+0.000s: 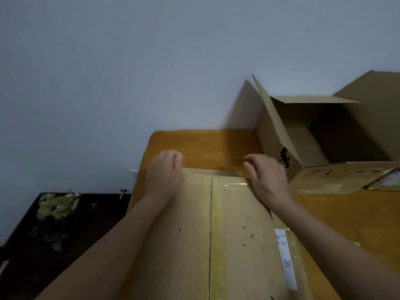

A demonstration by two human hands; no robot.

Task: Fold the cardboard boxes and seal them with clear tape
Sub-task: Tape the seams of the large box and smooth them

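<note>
Well off to the left of my left fingers, lower than the table, a dark surface [91,230] carries a crumpled greenish wad [56,205] on something black and shiny; I cannot tell what either is.

My left hand [164,174] lies on the far left corner of the closed box [242,230], palm down. Its fingers [176,158] bend over the far edge and grip the cardboard there. Just past those fingertips is bare wooden table [205,146], and beyond it the pale wall [129,61].

Between my two hands the box's centre seam runs from the far edge back towards me. A strip of clear tape [216,217], yellowish in this light, lies along the seam's right side.

My right hand [268,178] sits on the far right corner of the same box. Its fingers [252,162] are arched and hooked over the far edge, where another glossy strip crosses the top. They hold the box edge, but I cannot tell whether they also pinch the tape. Behind that wrist, on the box's right side, is a white printed label [285,256].

Just to the right of my right fingers, an open box [279,126] lies on its side, its flaps spread and its dark inside facing me.
</note>
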